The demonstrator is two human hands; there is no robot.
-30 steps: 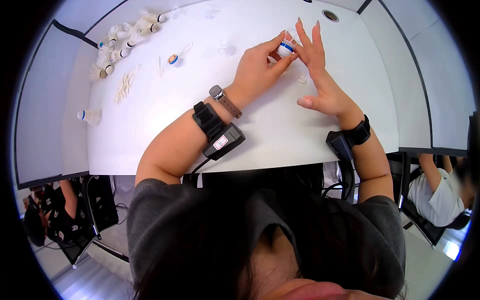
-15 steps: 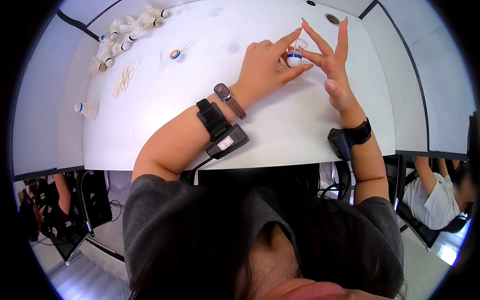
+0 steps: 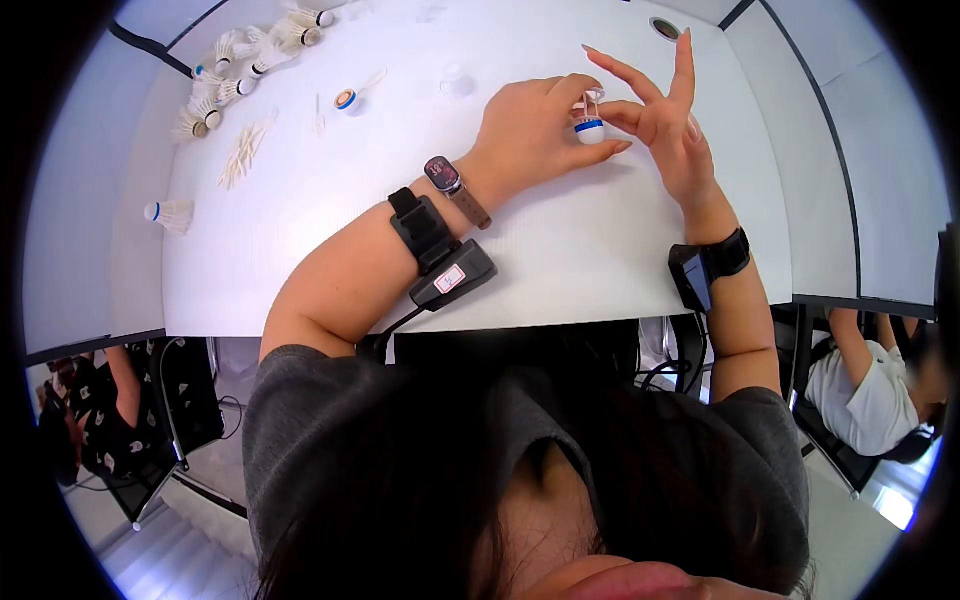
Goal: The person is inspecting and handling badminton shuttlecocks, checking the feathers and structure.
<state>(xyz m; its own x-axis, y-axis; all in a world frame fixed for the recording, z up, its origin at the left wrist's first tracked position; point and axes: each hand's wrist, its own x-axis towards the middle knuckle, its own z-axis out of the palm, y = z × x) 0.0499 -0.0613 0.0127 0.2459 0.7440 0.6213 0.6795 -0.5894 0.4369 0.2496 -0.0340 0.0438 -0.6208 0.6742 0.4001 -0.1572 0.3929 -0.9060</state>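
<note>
My left hand (image 3: 535, 125) wraps its thumb and fingers around a partly built shuttlecock (image 3: 590, 131), a white rounded base with a blue band and a thin open white frame above it. The base points toward me. At its right, my right hand (image 3: 670, 140) has two fingers stretched upward and apart. Another of its fingers reaches to the frame, and the tip seems to touch it, partly hidden by the left fingers. I cannot see anything gripped in the right hand.
Several feathered shuttlecocks (image 3: 255, 60) lie at the back left. Nearer are a pile of white sticks (image 3: 243, 155) and a lone shuttlecock (image 3: 170, 215). A blue-banded base (image 3: 346, 99) and a clear plastic piece (image 3: 457, 82) lie mid-table. A round table hole (image 3: 664, 29) is at the back right.
My right thumb has moved up and right, and its wrist has shifted slightly right. The left fingers have curled further over the shuttlecock's frame, still holding it.
</note>
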